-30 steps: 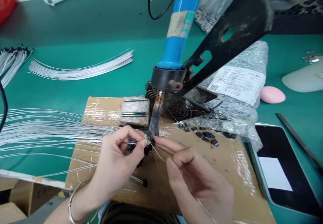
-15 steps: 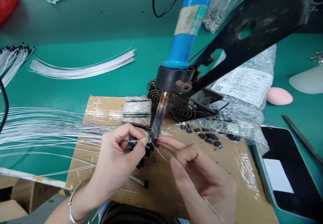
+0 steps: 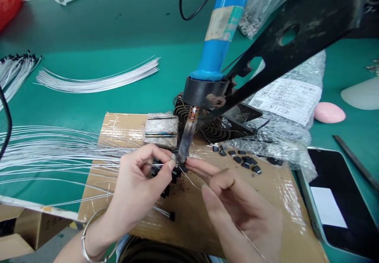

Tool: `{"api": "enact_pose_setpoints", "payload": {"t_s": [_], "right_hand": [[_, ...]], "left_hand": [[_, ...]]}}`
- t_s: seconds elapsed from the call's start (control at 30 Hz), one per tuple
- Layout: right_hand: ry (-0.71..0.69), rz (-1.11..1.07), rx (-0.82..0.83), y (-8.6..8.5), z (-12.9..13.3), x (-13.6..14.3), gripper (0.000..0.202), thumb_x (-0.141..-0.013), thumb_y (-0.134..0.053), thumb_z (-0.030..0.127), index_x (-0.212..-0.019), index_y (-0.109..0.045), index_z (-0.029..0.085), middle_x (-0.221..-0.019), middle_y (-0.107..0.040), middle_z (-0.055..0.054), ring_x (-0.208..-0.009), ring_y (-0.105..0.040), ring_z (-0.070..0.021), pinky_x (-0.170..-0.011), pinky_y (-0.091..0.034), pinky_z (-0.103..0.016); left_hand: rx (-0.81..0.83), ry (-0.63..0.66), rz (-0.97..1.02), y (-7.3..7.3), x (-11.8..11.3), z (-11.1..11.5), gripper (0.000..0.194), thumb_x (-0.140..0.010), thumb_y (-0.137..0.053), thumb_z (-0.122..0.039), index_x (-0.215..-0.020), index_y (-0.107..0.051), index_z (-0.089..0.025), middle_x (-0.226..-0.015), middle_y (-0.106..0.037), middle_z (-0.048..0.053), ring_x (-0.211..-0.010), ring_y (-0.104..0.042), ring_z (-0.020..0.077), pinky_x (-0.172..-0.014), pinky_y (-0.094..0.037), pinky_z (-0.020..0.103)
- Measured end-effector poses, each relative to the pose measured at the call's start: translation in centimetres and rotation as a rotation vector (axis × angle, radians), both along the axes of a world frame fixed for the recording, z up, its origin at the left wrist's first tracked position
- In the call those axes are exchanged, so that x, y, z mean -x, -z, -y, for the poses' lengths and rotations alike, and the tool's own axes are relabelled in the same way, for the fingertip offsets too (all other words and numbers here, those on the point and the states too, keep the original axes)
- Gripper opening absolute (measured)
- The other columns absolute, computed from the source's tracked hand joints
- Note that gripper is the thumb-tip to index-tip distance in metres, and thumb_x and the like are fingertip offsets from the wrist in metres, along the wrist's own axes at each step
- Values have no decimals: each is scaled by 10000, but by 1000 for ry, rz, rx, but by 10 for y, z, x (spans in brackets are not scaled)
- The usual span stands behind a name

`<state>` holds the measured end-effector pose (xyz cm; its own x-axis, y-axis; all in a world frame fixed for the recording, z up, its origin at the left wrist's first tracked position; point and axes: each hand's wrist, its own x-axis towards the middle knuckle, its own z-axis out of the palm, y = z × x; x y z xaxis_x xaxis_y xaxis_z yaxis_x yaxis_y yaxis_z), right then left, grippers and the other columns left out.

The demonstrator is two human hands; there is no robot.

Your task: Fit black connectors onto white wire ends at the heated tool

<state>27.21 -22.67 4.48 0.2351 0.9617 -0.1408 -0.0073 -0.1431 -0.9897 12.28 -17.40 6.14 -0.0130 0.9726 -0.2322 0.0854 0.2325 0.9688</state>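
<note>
My left hand (image 3: 145, 184) is closed in a pinch on a thin white wire (image 3: 157, 164), its fingertips just left of the dark soldering iron tip (image 3: 184, 146). My right hand (image 3: 239, 211) grips a strand of solder wire (image 3: 191, 180) between thumb and fingers. Its far end reaches up toward the iron tip, and the tail runs across the palm. Two fingers of that hand stretch close to the tip. What lies exactly at the tip is mostly hidden by fingers. Black connectors (image 3: 166, 191) on white wires lie beneath my left hand.
A black bracket (image 3: 284, 53) holds the blue iron (image 3: 211, 53) overhead. Loose black connectors (image 3: 245, 161) lie on the taped cardboard (image 3: 266, 203). White wires (image 3: 65, 152) spread left, another bundle (image 3: 97, 80) behind. A phone (image 3: 340, 200) and bubble-wrapped package (image 3: 284, 101) are at right.
My right hand has shifted very slightly right and down, with the solder wire still in it. The left hand keeps its pinch beside the iron tip.
</note>
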Motion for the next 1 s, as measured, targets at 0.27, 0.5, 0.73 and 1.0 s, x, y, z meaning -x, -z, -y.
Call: {"api": "enact_pose_setpoints", "payload": {"t_s": [0.27, 0.5, 0.73, 1.0], "right_hand": [[8, -8, 8, -1, 0, 0, 280, -1007, -657, 252, -740, -570, 245, -1209, -834, -76, -1143, -795, -244, -1008, -608, -327], [-8, -18, 5, 0, 1, -1, 272, -1016, -650, 239, -753, -580, 250, -1204, -835, -74, -1153, -795, -234, -1046, -606, -338], [27, -56, 45, -2, 1, 3, 273, -996, -682, 283, -743, -586, 250, -1208, -833, -71, -1149, -795, -232, -1038, -607, -332], [24, -58, 37, -2, 0, 1, 286, -1008, -674, 296, -738, -591, 247, -1210, -832, -85, -1146, -795, -255, -1044, -610, -367]], "left_hand": [[3, 9, -9, -2, 2, 1, 120, -831, -738, -124, -732, -711, -187, -812, -814, 29, -748, -727, 146, -680, -539, 225], [4, 15, -63, -1, 2, 1, 110, -827, -726, -157, -724, -707, -193, -795, -805, 33, -712, -728, 160, -611, -512, 241], [-13, 7, -19, -1, 2, 1, 114, -819, -733, -128, -728, -706, -191, -798, -812, 26, -728, -720, 138, -659, -533, 213], [-2, 2, -17, -1, 1, 1, 116, -810, -732, -106, -724, -717, -183, -790, -806, 31, -725, -722, 137, -652, -537, 208]]}}
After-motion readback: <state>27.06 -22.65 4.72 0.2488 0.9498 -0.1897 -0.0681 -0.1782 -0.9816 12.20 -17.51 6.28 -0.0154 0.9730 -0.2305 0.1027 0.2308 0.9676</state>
